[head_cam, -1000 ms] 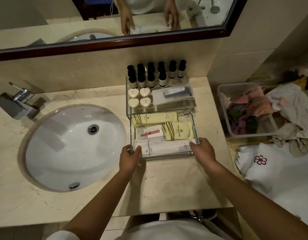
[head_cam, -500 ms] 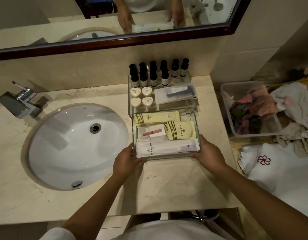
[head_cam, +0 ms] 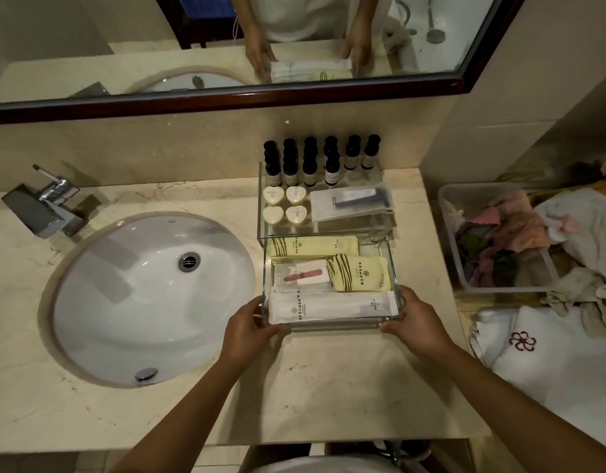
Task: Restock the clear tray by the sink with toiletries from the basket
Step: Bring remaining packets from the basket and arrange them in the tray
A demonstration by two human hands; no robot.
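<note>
While the clear tray (head_cam: 394,268) sits on the desk (head_cam: 329,387) just right of the sink (head_cam: 151,298), the left hand (head_cam: 248,327) grips its near left corner and the right hand (head_cam: 416,322) its near right corner, fingers curled round the side walls. Tray contents: a long white packet (head_cam: 332,307) along the near wall, with yellow packets (head_cam: 358,273) and a pink-handled item in clear wrap (head_cam: 303,276) behind it. The tray's far end lies under a clear stand (head_cam: 356,228) carrying dark-capped bottles (head_cam: 310,165) and heart-shaped soaps (head_cam: 284,204). A clear basket (head_cam: 472,196) of cloths stands beside the desk's right edge.
</note>
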